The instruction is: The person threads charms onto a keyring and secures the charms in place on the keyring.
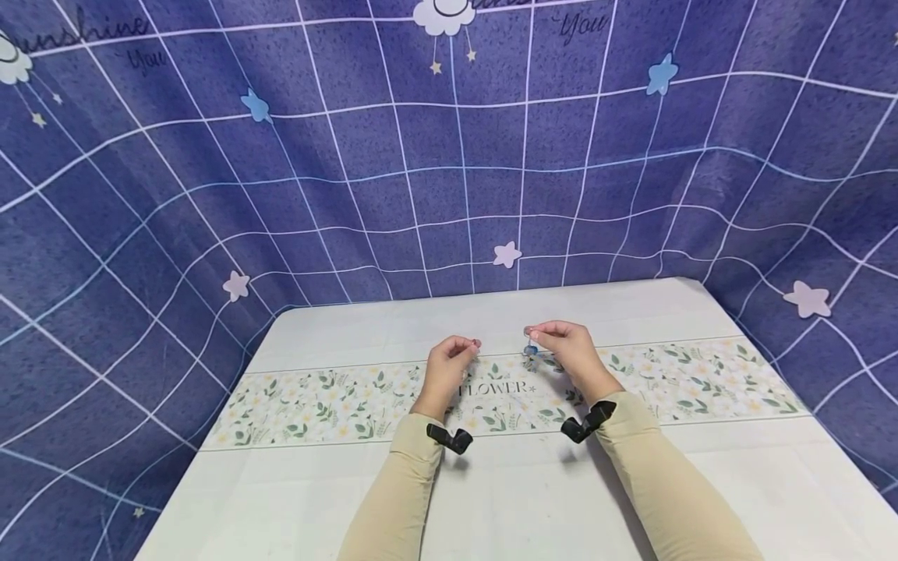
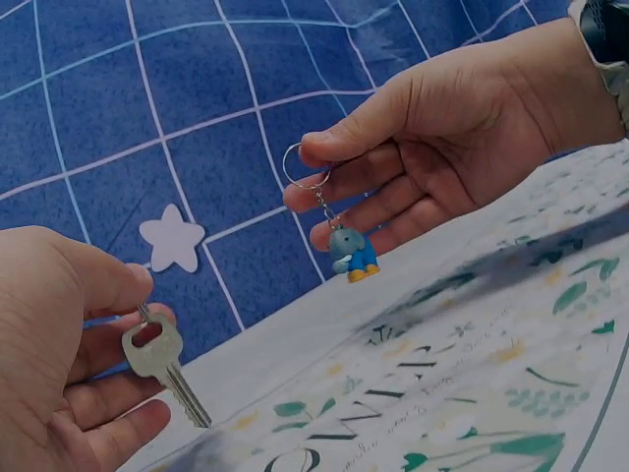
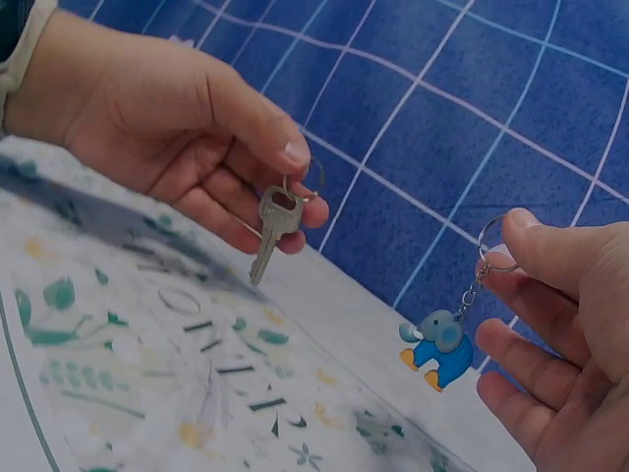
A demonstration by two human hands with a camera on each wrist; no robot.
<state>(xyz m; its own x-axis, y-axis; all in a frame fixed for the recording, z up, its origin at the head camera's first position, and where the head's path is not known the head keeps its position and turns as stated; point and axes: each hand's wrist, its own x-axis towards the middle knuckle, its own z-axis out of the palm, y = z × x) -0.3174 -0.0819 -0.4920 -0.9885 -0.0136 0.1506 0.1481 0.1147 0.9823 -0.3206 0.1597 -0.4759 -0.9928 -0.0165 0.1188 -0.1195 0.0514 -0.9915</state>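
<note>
My left hand (image 1: pixel 447 365) pinches a small wire ring (image 3: pixel 316 181) between thumb and forefinger, and a silver key (image 2: pixel 154 354) hangs from that ring. Across from it, my right hand (image 1: pixel 567 349) pinches the split ring of an elephant keychain (image 3: pixel 439 346). The elephant is grey with blue clothing and yellow feet, dangling from a short chain (image 3: pixel 470 295). Both hands are raised above the table, apart from each other, with the key and the keychain separate.
A white table with a floral runner (image 1: pixel 302 405) lettered FLOWER lies below the hands. Behind and at both sides hangs a blue curtain (image 1: pixel 435 195) with a white grid and stars. Black wrist mounts (image 1: pixel 449 438) sit on both sleeves.
</note>
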